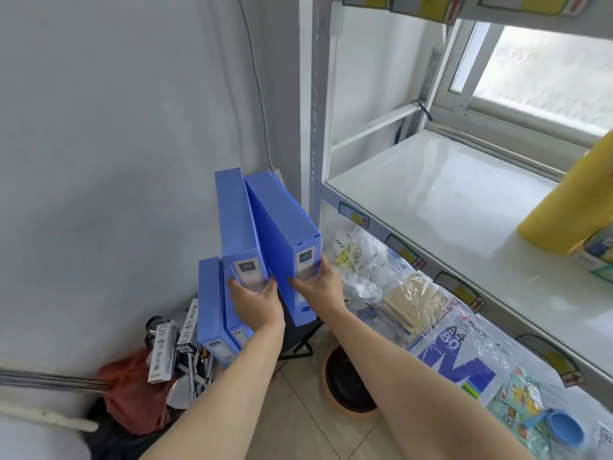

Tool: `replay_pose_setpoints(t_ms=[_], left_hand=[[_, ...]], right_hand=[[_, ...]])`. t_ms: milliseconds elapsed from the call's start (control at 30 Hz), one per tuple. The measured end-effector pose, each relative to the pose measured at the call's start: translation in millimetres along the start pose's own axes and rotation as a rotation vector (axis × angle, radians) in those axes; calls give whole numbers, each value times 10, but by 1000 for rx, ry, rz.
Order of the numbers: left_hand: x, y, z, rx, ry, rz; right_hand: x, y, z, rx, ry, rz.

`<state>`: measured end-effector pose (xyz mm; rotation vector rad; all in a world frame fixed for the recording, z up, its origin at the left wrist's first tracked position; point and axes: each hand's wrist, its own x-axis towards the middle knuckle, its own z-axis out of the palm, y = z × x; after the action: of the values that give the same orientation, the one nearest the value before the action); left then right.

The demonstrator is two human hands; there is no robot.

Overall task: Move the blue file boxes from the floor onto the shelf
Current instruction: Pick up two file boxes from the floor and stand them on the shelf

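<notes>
Two blue file boxes (262, 227) held beside "A4 80" paper pack (454, 356).

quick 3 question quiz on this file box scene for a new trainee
1. True or false: each hand holds one blue file box by its spine end.
2. Multiple choice: where is the yellow bottle? A) on the floor B) on the white shelf C) in the left hand
3. Fill in: further blue boxes stand low down, on the ____ side of the left hand.

Key
1. True: the left hand has its grip on the left box, the right hand on the right box.
2. B
3. left; see the remaining boxes.
</notes>
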<state>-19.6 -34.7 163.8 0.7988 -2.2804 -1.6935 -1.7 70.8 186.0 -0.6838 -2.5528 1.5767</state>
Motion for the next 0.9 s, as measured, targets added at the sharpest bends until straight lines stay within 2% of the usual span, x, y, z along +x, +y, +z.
replay_pose_setpoints(t_ms=[600, 900], left_hand=[[-94, 467, -86, -3, -35, 57], [-302, 561, -63, -4, -63, 80]], right_hand=[[-26, -275, -394, 23, 31, 8], [-119, -166, -530, 54, 12, 67]])
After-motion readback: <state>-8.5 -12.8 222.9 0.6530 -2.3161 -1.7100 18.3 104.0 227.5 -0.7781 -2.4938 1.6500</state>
